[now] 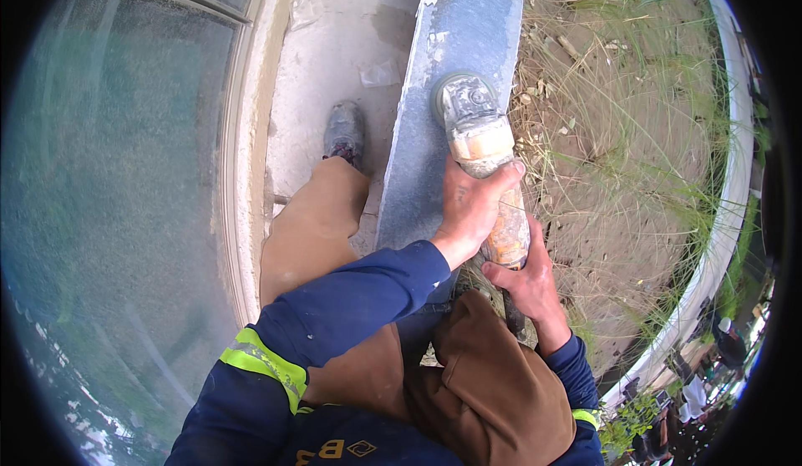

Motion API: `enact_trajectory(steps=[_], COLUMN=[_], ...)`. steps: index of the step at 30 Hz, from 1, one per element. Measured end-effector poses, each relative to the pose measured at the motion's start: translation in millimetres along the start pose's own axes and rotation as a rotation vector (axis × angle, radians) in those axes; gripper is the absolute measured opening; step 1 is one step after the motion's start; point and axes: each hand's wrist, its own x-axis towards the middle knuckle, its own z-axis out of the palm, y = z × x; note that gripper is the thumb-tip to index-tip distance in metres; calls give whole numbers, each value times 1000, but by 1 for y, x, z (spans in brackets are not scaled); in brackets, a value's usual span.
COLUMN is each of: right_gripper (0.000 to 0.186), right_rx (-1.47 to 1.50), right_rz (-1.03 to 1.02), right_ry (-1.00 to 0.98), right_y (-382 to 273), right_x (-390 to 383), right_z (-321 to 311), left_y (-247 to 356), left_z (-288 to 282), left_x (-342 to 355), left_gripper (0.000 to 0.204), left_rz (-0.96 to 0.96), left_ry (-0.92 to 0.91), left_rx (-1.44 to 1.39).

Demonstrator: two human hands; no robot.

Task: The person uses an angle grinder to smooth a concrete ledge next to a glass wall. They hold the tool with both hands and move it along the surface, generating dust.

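An angle grinder (493, 165), orange and caked with pale dust, is held in both my hands over a long blue-grey ledge (430, 144). My left hand (472, 203) wraps round its body just behind the head, thumb across the top. Lower down, my right hand (533, 278) grips the rear end of the casing. The round disc guard at the grinder's head lies on or just above the ledge's surface; whether the disc touches cannot be made out. Pale, worn patches mark the ledge's far end and its left edge.
Left of the ledge runs a pale concrete strip (326, 40), where my dusty shoe (344, 127) stands. A framed glass pane (125, 157) borders it. On the right lies soil with grass tufts (635, 157), bounded by a curved white kerb (723, 190). People appear small at lower right.
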Motion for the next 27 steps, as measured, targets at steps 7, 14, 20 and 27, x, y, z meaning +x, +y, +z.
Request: enact_trajectory(steps=[7,14,20,27], right_gripper=[94,94,94,88], right_rx=[55,62,-71,154], right_rz=[-9,28,3,85], right_ry=[26,74,29,88], right_y=[16,23,-3,26], right_x=[-14,-21,-3,-35], right_z=[-8,-9,-4,-17], left_y=[-18,-19,0,-41], left_z=[5,12,2,20], left_x=[-8,-10,2,-15], left_gripper=[43,47,37,49], left_rz=[-6,-41,-13,-84], left_ry=[-45,-53,-22,-92], left_rx=[16,53,-2,85])
